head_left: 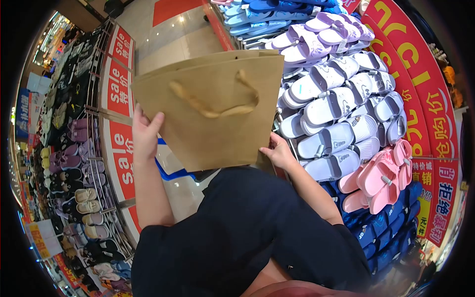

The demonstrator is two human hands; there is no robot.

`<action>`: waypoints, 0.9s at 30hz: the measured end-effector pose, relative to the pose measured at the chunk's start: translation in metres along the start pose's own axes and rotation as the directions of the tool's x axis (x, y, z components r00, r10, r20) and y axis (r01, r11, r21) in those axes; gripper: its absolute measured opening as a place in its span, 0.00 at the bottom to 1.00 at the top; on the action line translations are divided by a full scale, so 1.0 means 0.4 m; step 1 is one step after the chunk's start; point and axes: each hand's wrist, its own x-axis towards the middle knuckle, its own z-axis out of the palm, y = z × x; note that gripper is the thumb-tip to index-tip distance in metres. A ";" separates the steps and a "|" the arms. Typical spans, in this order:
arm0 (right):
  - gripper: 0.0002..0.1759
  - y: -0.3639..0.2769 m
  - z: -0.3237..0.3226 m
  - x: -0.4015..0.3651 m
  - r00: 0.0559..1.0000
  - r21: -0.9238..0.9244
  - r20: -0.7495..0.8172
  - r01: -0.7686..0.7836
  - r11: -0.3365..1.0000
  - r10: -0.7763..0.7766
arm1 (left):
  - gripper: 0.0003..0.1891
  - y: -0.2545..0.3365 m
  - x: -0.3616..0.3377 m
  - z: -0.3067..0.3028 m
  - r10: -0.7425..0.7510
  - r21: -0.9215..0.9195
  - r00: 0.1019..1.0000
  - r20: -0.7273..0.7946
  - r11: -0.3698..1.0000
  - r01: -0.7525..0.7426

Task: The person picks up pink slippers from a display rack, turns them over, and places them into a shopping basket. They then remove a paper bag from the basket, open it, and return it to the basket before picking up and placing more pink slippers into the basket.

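Note:
A brown paper bag [213,138] with a tan ribbon handle [213,113] is held up in front of my body, its top edge pointing away from me. My left hand [146,133] grips its left side, thumb on the near face and the other fingers partly hidden behind. On the lower right side, my right hand [277,152] pinches the bag's edge between thumb and fingers. Whether anything is inside the bag cannot be seen. Just right of my right hand are white and grey slide sandals [329,138].
Pink slides [378,180], purple slides [307,42] and blue slides [262,20] fill the right-hand display, beside a red price banner [420,89]. Shoe racks [74,163] with sale signs [118,94] line the left. Below the bag shows a blue plastic frame [173,171].

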 end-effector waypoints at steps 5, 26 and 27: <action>0.25 0.055 0.005 0.039 0.997 -0.229 -0.044 0.059 0.972 -0.071 | 0.25 0.046 -0.005 -0.057 0.003 0.137 0.999 -0.033 0.991 0.002; 0.25 0.065 -0.101 -0.129 0.880 -0.855 -0.156 0.108 0.508 -0.449 | 0.18 -0.265 0.052 -0.113 -0.075 0.316 0.954 -0.292 0.934 0.170; 0.25 0.075 -0.099 -0.140 0.889 -0.871 -0.134 0.105 0.479 -0.439 | 0.16 -0.274 0.055 -0.101 -0.076 0.347 0.963 -0.260 0.923 0.166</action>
